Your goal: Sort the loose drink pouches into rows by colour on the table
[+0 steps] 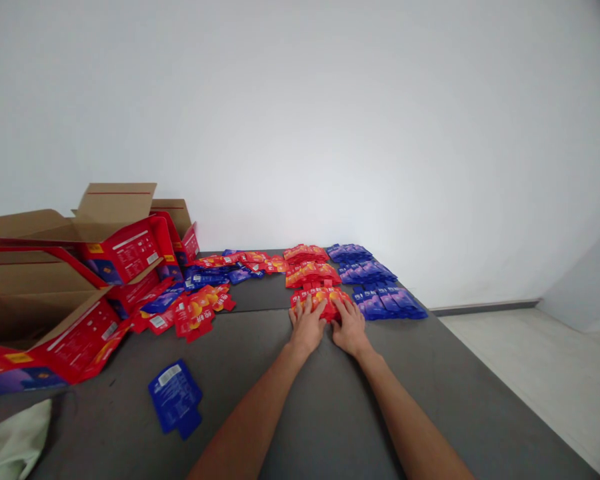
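Note:
Both arms reach forward over a dark grey table (325,400). My left hand (307,327) lies on the left part of the nearest row of red-orange spouted pouches (325,300), its fingers stretched out. On the right part of that same row rests my right hand (350,327), fingers also extended. The palms hide some of the pouches. Behind them are two more rows of red pouches (313,273). To the right of my right hand, blue-purple pouches (390,303) are laid overlapping in rows.
Open red cardboard boxes (130,253) stand at the left. Loose red pouches (200,307) and blue pouches (207,277) are scattered beside them. A single blue pouch (175,397) lies nearer. Pale cloth (17,440) sits at the lower left. A white wall (330,133) rises behind the table.

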`<action>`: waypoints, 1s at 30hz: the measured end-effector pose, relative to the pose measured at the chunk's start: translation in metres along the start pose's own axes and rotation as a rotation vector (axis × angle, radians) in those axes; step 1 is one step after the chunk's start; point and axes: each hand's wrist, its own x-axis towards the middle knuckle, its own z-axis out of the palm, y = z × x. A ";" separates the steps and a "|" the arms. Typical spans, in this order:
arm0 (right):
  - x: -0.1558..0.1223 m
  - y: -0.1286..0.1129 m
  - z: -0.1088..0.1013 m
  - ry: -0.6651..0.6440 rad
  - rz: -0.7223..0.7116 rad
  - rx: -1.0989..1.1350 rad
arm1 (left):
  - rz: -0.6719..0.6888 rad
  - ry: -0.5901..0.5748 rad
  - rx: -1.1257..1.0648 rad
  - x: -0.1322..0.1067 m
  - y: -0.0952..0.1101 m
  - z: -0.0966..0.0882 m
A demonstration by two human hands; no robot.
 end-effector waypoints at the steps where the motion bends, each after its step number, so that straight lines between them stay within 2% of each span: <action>1: -0.001 -0.001 -0.001 0.003 0.002 0.004 | 0.002 0.005 -0.004 0.000 0.000 0.000; 9: -0.007 -0.011 -0.010 0.061 -0.007 -0.006 | 0.025 0.028 0.018 -0.005 -0.002 -0.002; 17: -0.011 -0.048 -0.019 0.105 -0.071 -0.022 | 0.010 0.046 0.042 -0.024 -0.013 -0.027; 23: -0.019 -0.093 -0.011 0.074 -0.103 0.019 | -0.025 0.089 0.112 -0.047 -0.041 -0.051; 30: -0.031 -0.152 0.009 0.027 -0.200 0.082 | -0.124 0.153 0.225 -0.074 -0.093 -0.089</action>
